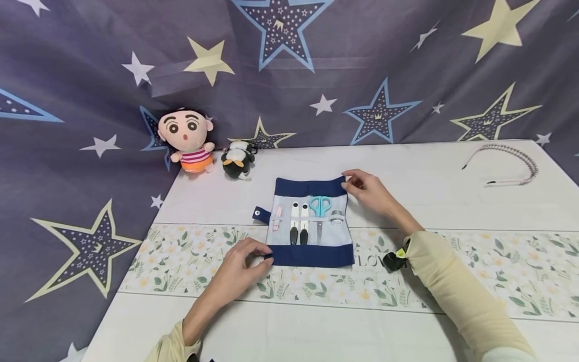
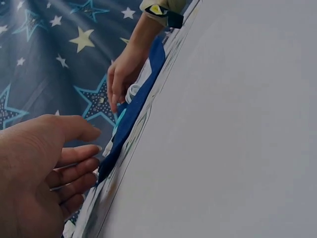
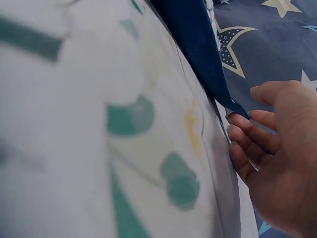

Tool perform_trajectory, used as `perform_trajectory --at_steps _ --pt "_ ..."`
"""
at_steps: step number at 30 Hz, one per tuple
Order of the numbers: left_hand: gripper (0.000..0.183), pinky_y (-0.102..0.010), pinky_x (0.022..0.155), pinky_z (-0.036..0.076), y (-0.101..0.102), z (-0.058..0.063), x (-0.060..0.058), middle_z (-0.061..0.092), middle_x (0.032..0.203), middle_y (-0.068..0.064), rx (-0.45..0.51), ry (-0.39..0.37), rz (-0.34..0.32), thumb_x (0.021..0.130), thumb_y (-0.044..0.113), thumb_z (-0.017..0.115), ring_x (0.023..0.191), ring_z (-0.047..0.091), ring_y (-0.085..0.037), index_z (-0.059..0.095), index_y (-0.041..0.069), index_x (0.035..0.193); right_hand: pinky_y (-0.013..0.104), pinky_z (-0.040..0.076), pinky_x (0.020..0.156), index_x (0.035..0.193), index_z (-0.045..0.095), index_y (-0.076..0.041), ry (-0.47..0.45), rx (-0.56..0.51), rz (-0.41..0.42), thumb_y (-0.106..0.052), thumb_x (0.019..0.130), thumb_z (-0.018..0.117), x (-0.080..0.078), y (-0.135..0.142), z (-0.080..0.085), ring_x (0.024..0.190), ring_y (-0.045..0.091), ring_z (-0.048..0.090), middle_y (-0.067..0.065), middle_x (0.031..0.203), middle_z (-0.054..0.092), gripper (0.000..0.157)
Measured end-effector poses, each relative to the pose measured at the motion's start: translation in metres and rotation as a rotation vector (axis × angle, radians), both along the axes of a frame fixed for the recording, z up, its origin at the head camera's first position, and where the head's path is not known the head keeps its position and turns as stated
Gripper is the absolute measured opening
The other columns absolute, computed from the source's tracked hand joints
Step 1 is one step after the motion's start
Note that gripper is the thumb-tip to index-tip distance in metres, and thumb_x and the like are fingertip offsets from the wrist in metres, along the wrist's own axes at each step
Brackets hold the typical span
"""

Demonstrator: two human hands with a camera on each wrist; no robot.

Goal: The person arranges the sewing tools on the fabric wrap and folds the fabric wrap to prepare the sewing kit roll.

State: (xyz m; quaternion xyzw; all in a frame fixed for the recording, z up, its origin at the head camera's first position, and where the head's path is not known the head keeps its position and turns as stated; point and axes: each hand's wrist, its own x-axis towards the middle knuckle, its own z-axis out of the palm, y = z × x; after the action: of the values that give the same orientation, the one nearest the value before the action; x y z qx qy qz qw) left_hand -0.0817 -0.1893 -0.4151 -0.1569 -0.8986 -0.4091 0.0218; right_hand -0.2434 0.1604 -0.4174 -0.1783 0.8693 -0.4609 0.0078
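A blue fabric pouch (image 1: 312,255) lies spread out, with navy bands at top and bottom. An elastic strip across its pale middle holds turquoise scissors (image 1: 320,207), two white-and-black slim tools (image 1: 299,223), a small pink item (image 1: 278,217) and a round silvery item (image 1: 336,217). At the pouch's near left corner is my left hand (image 1: 238,269), its thumb and fingers apart in the left wrist view. My right hand (image 1: 368,191) pinches the far right corner; the right wrist view shows the navy edge raised at the fingertips. A snap tab (image 1: 261,214) sticks out left.
A plush doll (image 1: 187,141) and a black-and-white plush toy (image 1: 237,160) sit at the back left. Far to the right lies a headband (image 1: 526,156). A floral strip (image 1: 194,261) crosses the white table (image 1: 316,334), and a starry curtain (image 1: 289,100) hangs behind.
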Motion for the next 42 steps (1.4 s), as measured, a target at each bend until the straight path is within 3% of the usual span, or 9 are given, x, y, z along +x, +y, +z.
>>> perform_trajectory --at_steps 8,21,30,42 --pt "0.016 -0.033 0.078 0.047 0.000 0.000 0.005 0.063 0.090 0.005 -0.058 0.003 0.133 0.085 0.006 0.084 0.085 0.055 -0.014 0.072 0.012 0.093 0.041 0.050 0.080 0.143 0.054 0.007 0.016 0.016 0.019 -0.014 0.106 0.059 -0.007 -0.006 -0.003 0.091 0.029 0.063 0.019 0.108 0.068 0.043" --pt "0.011 -0.034 0.077 0.041 0.000 -0.003 0.006 0.059 0.082 0.007 -0.055 -0.033 0.132 0.089 0.013 0.082 0.081 0.051 -0.015 0.072 0.016 0.086 0.042 0.049 0.080 0.136 0.062 0.006 0.008 0.046 -0.016 -0.014 0.107 0.058 -0.013 -0.010 -0.003 0.092 0.029 0.062 0.019 0.109 0.070 0.035" --pt "0.012 -0.034 0.076 0.041 0.002 -0.007 0.007 0.058 0.080 0.008 -0.039 -0.022 0.153 0.090 0.014 0.082 0.081 0.050 -0.015 0.072 0.018 0.084 0.045 0.049 0.089 0.125 0.070 0.005 0.013 0.022 -0.058 -0.011 0.107 0.057 -0.019 -0.014 -0.005 0.103 0.033 0.065 0.021 0.118 0.071 0.027" --pt "0.012 -0.038 0.080 0.038 0.002 -0.007 0.005 0.057 0.080 0.006 -0.051 -0.018 0.136 0.091 0.011 0.081 0.080 0.049 -0.016 0.071 0.015 0.085 0.038 0.047 0.081 0.120 0.073 0.005 0.000 0.009 -0.095 -0.008 0.106 0.058 -0.019 -0.014 -0.004 0.094 0.030 0.064 0.020 0.112 0.073 0.024"
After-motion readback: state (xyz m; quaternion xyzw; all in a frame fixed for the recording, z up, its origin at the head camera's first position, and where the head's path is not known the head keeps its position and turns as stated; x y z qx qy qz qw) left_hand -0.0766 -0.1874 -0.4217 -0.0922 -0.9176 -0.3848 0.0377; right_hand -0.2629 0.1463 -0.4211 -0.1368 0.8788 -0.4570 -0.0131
